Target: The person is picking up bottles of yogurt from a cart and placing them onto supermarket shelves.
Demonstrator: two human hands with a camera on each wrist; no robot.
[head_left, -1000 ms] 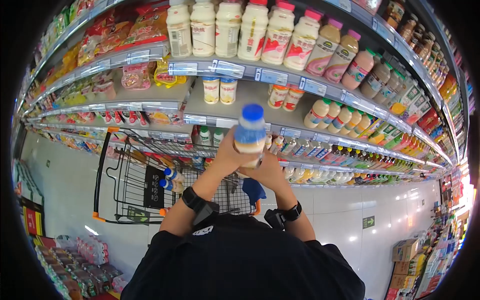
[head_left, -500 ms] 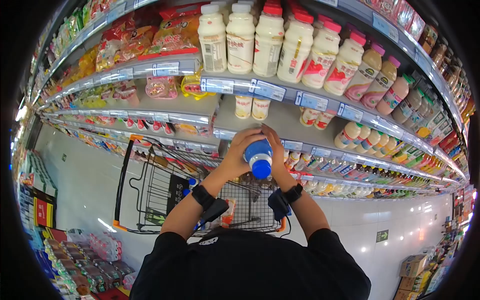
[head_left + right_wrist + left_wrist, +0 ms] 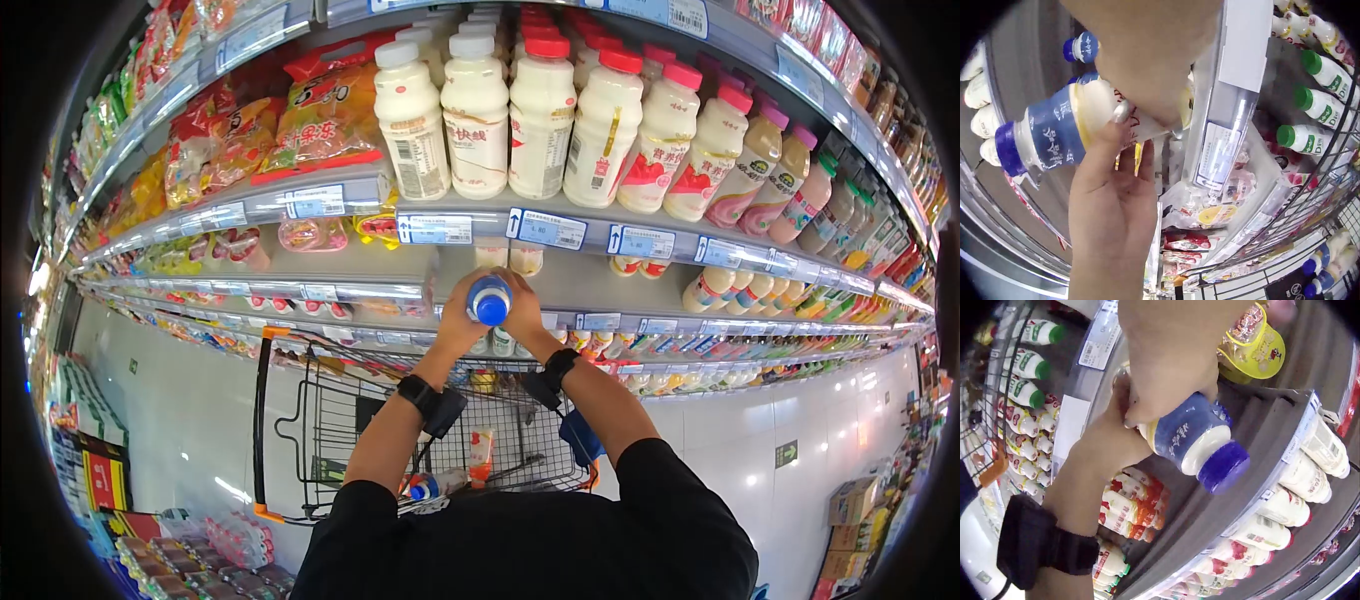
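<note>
At the far left a red sign [image 3: 103,482] stands behind packs of drinks [image 3: 160,560] on the floor; next comes the cart [image 3: 260,420], a wire one with a black handle and orange corners. Above it, bags [image 3: 325,125] in red and yellow wrapping sit on an upper shelf. In the cart lies a spare bottle [image 3: 432,486] with a blue cap, and just beside it an orange-and-white pack [image 3: 482,455]. The left hand [image 3: 460,322], its wrist in a black cuff [image 3: 436,408], has its fingers bent round one side of the held bottle [image 3: 491,303], which is out in front of the shelves, tilted with its blue cap towards the person. The wrist views show its white body and blue label, the cap end jutting free of the grip. The right hand [image 3: 522,320] is closed round the other side, close against the left hand. Beyond and above stand white bottles [image 3: 475,120] with white and red caps, price tags [image 3: 546,229] along the shelf edge below them. Further right come purple-capped bottles [image 3: 785,178], then a floor sign [image 3: 786,453] and, at the far right, boxes [image 3: 852,500] on the floor
</note>
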